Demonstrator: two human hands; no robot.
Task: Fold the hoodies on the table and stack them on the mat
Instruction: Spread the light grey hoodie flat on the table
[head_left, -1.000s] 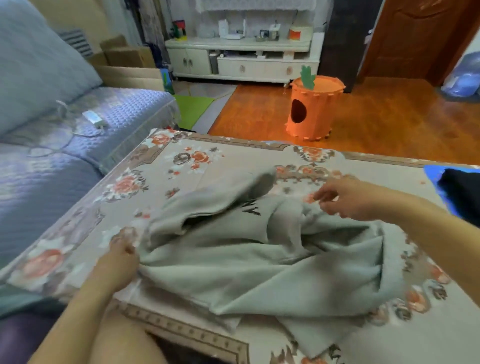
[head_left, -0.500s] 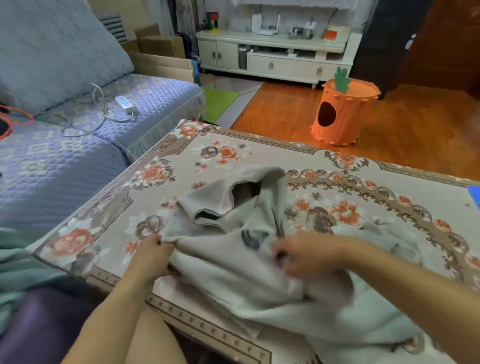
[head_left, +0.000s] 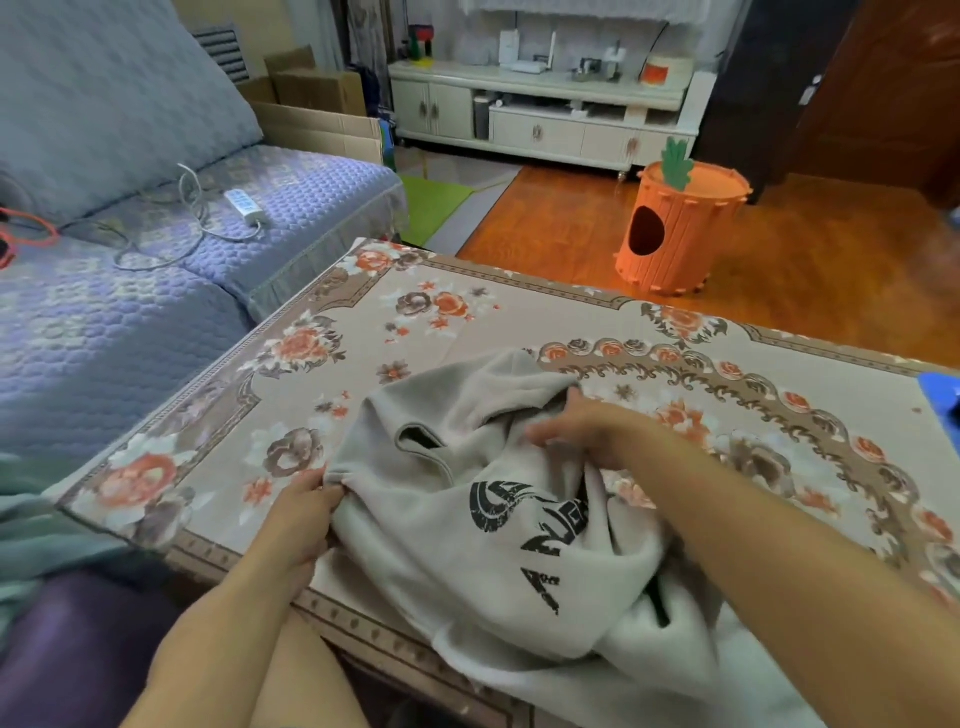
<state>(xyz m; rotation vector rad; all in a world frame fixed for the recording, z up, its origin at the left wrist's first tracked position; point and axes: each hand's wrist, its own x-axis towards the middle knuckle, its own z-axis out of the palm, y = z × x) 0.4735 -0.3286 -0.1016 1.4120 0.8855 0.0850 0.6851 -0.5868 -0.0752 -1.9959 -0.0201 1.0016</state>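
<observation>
On table (head_left: 363, 332), hoodie (head_left: 467, 545) (both hands gripping)

The crumpled pale grey fleece hoodie (head_left: 467, 525) with black printed lettering runs out past the bottom edge, so its lower part cannot be seen; the lettering is broken by folds and cannot be read whole. The right hand (head_left: 582, 434) is motion-blurred, its fingertips buried in the cloth, so the grip cannot be told exactly. The left hand (head_left: 301, 514) pinches the hoodie's edge with its fingertips hidden under the fabric. A bright blue flat mat (head_left: 943, 395) is cut off by the right edge, only a corner showing. The floral-patterned tablecloth-covered table (head_left: 332, 364) is cropped at right and bottom.
</observation>
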